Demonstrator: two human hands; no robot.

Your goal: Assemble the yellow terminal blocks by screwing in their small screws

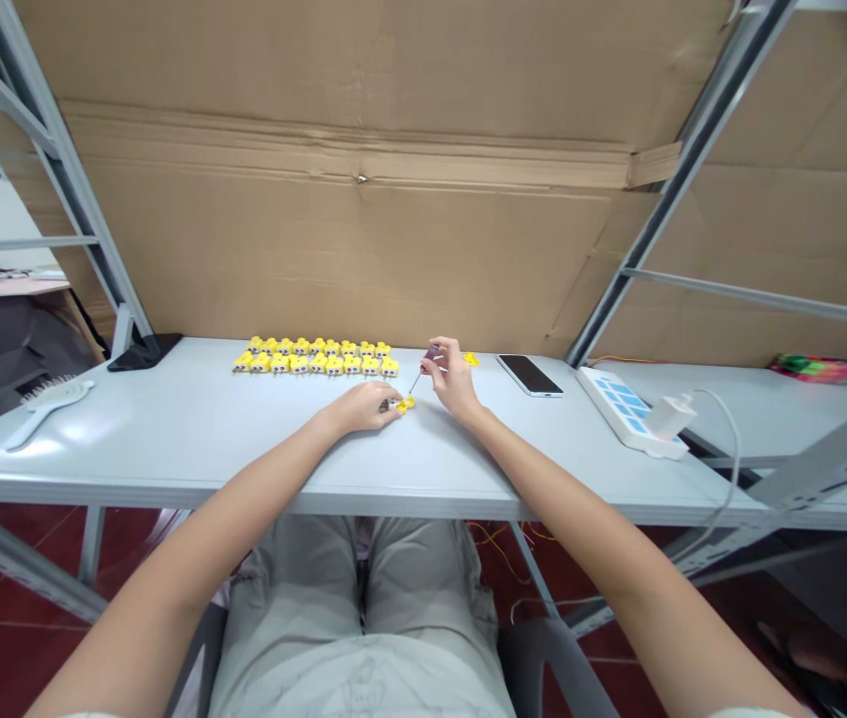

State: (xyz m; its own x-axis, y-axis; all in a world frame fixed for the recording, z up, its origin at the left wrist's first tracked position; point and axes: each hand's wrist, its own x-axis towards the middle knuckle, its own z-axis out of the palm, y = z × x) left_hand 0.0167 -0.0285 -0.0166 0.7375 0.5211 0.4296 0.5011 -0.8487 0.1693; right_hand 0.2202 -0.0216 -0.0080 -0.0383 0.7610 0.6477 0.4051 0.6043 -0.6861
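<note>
My left hand (363,407) rests on the white table (191,439) and pinches a small yellow part (406,403) against the tabletop. My right hand (451,377) is closed around a small screwdriver (423,369) with a dark handle; its thin shaft slants down towards the yellow part. Behind my hands, several yellow parts of the same kind (316,357) stand in two neat rows. One more yellow piece (471,358) lies just right of my right hand.
A black phone (529,375) lies face up right of my hands. Further right a white power strip (624,407) carries a plugged-in charger (668,413) with cable. A white hairbrush (49,407) lies far left. Cardboard (363,199) and metal rack posts back the table.
</note>
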